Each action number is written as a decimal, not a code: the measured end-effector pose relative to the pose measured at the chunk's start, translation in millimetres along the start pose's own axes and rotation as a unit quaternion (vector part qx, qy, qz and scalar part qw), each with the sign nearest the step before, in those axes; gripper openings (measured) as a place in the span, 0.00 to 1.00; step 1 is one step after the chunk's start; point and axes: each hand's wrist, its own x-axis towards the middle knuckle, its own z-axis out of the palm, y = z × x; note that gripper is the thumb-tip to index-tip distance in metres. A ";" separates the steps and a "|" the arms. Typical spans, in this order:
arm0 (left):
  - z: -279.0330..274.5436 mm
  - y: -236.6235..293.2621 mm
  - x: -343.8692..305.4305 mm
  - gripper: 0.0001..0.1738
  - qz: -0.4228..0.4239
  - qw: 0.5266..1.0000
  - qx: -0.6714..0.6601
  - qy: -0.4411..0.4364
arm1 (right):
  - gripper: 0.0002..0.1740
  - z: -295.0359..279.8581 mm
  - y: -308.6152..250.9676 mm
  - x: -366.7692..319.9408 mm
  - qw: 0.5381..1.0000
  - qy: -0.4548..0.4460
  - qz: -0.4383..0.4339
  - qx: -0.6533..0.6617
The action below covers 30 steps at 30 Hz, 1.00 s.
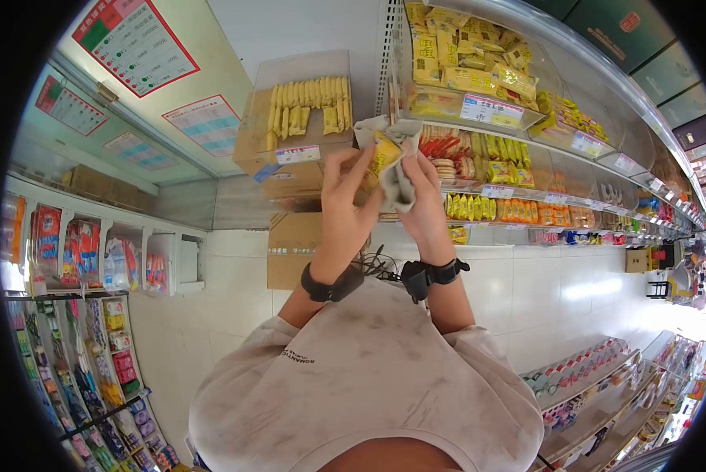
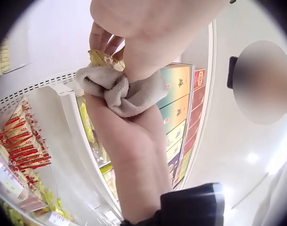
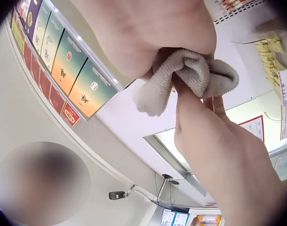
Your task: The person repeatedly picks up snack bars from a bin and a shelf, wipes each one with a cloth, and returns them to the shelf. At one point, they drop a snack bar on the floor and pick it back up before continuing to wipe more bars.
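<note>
In the head view my left hand (image 1: 343, 197) holds a small yellow snack packet (image 1: 384, 154) in front of the shelves. A grey ribbed cloth (image 1: 400, 189) wraps partly around the packet, gripped by my right hand (image 1: 425, 197). From the left wrist, the packet's crimped yellow end (image 2: 105, 59) sticks out above the bunched cloth (image 2: 122, 89), between my left hand (image 2: 157, 33) and right hand (image 2: 129, 136). In the right wrist view the folded cloth (image 3: 190, 77) hides the packet, and my left thumb presses into its folds.
Behind my hands stands a clear bin (image 1: 310, 106) with rows of yellow packets. Right of it, tiered shelves hold heaped yellow bags (image 1: 471, 55) and price tags (image 1: 492, 110). A cardboard box (image 1: 290, 263) sits below. Boxed goods (image 3: 68, 66) line an upper shelf.
</note>
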 end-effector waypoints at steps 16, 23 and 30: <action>-7.8 -15.4 -6.0 0.19 -0.160 0.972 -0.171 0.025 | 0.12 13.7 -3.5 11.1 0.991 -0.032 -0.085 -0.098; -7.1 -31.2 -4.7 0.17 -0.129 0.975 -0.163 0.076 | 0.11 11.0 21.6 12.9 0.845 -0.004 -0.348 -0.405; -19.1 -37.6 -6.3 0.17 -0.289 0.903 -0.314 0.048 | 0.27 19.5 29.5 10.8 0.764 -0.131 -0.374 -0.510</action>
